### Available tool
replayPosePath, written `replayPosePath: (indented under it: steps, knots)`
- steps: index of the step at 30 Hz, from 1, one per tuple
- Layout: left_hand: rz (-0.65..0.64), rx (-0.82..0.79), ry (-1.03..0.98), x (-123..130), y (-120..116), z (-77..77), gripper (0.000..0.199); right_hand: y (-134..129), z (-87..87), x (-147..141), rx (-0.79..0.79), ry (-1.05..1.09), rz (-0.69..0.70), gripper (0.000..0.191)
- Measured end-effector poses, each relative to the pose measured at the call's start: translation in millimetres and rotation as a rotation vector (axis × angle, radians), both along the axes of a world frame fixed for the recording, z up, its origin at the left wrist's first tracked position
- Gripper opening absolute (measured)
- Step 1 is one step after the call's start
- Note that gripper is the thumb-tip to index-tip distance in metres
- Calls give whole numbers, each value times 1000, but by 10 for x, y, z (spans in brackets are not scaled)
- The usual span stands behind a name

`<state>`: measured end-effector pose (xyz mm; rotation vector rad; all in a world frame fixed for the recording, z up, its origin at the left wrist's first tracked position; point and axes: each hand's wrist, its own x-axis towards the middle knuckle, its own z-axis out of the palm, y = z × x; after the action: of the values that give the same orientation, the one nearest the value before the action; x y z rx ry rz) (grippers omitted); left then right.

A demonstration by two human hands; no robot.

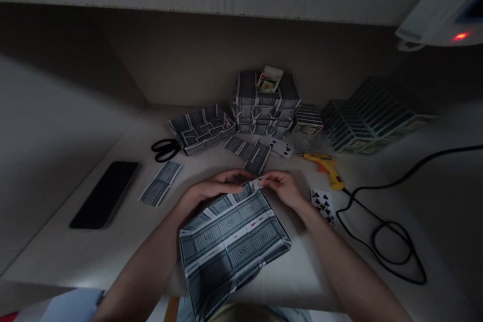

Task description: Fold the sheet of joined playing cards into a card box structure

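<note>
An open box made of playing cards (241,234) is tilted near the table's front edge, its patterned card backs showing inside. My left hand (222,183) grips its far wall, fingers behind and thumb on the near side. Close beside it, my right hand (281,186) pinches a playing card (258,182) at the far right corner of the box. Whether that card is fixed to the wall cannot be made out. Loose cards (249,153) lie just beyond my hands, some face down. A nine of clubs (323,205) lies right of my right forearm.
A yellow glue gun (326,166) with a looped black cable (392,256) lies on the right. Black scissors (165,150) and a phone (104,194) are on the left. Behind stand another card tray (204,128), stacked card boxes (266,105) and packs of cards (373,115).
</note>
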<state>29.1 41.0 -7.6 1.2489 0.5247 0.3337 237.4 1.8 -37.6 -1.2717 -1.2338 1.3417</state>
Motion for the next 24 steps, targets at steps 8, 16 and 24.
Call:
replayPosePath:
  steps: [8,16,24]
  knots:
    - [61,-66,88,-4,-32,14,42,74,-113,-4,89,-22,-260,14]
    - [212,27,297,9,-59,34,25,-6,12,-17,430,-300,-474,17]
    - [219,117,227,4,-21,28,27,-117,65,-63,361,-257,-188,29]
